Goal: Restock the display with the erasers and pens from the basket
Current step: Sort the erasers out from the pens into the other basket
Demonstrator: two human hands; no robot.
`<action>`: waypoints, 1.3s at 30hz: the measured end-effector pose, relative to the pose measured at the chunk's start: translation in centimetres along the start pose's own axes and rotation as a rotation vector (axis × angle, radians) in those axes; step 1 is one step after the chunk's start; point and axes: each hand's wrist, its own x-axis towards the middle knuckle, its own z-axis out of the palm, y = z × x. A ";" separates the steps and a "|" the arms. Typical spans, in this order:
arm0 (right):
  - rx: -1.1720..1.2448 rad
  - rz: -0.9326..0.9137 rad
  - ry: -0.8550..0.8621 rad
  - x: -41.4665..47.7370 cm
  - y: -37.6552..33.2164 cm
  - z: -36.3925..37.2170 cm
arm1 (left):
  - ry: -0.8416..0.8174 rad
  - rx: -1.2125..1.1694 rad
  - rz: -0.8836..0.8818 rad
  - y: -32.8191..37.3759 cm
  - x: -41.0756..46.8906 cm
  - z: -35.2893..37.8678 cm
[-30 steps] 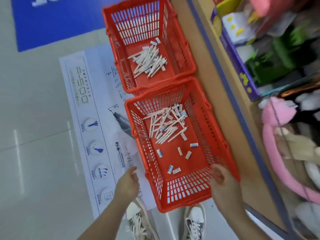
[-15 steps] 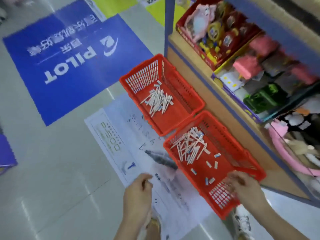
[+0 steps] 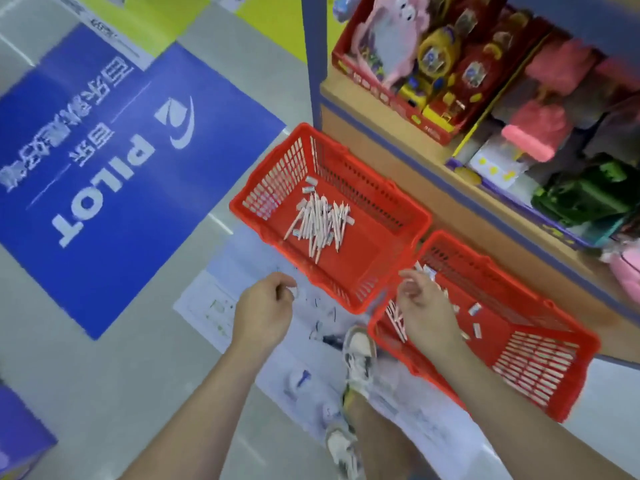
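Note:
Two red baskets stand on the floor by a shelf. The far basket [image 3: 363,261] holds a pile of white pens [image 3: 320,220] and a few small erasers. In the near basket [image 3: 516,306] lie loose erasers [image 3: 475,309] and some pens, partly hidden by my right hand [image 3: 426,306]. That hand hovers over the near basket's left end with its fingers apart and nothing in it. My left hand [image 3: 263,313] is loosely curled and empty, over the floor left of the far basket's near corner.
The wooden display shelf [image 3: 398,136] rises at the right, filled with boxed toys [image 3: 433,67] and pink plush items [image 3: 533,133]. A blue PILOT floor mat [image 3: 104,168] lies at the left, a white floor poster [image 3: 221,306] under my hands. My shoes [image 3: 358,355] stand beside the near basket.
The view has swung up and left, so the baskets sit lower right. My right hand has moved from the near basket's front end to above its left end. My left hand stays curled.

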 end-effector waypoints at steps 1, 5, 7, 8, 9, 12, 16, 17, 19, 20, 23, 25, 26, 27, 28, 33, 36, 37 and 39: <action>-0.005 0.010 -0.013 1.7 -0.3 1.0 | -0.012 0.053 0.034 -0.1 2.3 0.3; -0.077 0.038 -0.020 8.9 0.3 5.1 | -0.027 0.266 0.141 -0.6 11.7 2.0; -0.085 0.062 0.014 12.5 1.2 7.5 | -0.033 0.345 0.190 -1.0 16.2 3.3; -0.065 0.099 0.043 14.4 1.9 9.0 | -0.047 0.377 0.235 -1.4 18.6 4.3; -0.048 0.145 0.063 16.2 2.7 10.4 | -0.071 0.416 0.280 -1.9 20.9 5.4; -0.052 0.196 0.085 21.5 6.5 15.0 | -0.147 0.555 0.380 -3.6 28.1 9.5; -0.091 0.228 0.134 27.2 11.2 20.2 | -0.251 0.673 0.425 -6.4 35.8 15.6; -0.131 0.240 0.139 28.6 12.0 21.2 | -0.274 0.713 0.448 -6.9 37.3 16.8; -0.138 0.241 0.141 31.4 13.4 23.0 | -0.308 0.786 0.485 -7.6 40.1 18.8; -0.130 0.235 0.144 32.8 14.0 23.7 | -0.318 0.796 0.479 -7.6 41.4 19.6; -0.198 0.235 0.123 35.9 15.1 25.7 | -0.372 0.721 0.366 -7.8 44.4 21.3; -0.275 0.248 0.122 36.7 15.5 26.6 | -0.423 0.568 0.231 -8.0 45.5 22.2; -0.286 0.261 0.118 37.0 15.5 27.0 | -0.436 0.489 0.189 -8.0 45.9 22.5; -0.283 0.267 0.105 37.2 15.4 27.1 | -0.447 0.434 0.174 -7.9 46.1 22.7; -0.276 0.277 0.085 37.3 15.4 26.9 | -0.466 0.398 0.163 -7.9 46.4 22.9; -0.320 0.228 -0.003 36.7 14.1 24.8 | -0.529 0.352 0.073 -6.5 44.7 21.8; -0.281 0.229 0.023 36.2 14.2 24.8 | -0.511 0.441 0.153 -5.6 44.1 20.0; -0.232 0.232 0.045 36.1 14.3 24.9 | -0.473 0.454 0.210 -5.5 44.0 19.2; -0.068 0.239 0.060 35.8 14.1 24.7 | -0.430 0.455 0.299 -5.1 44.3 18.0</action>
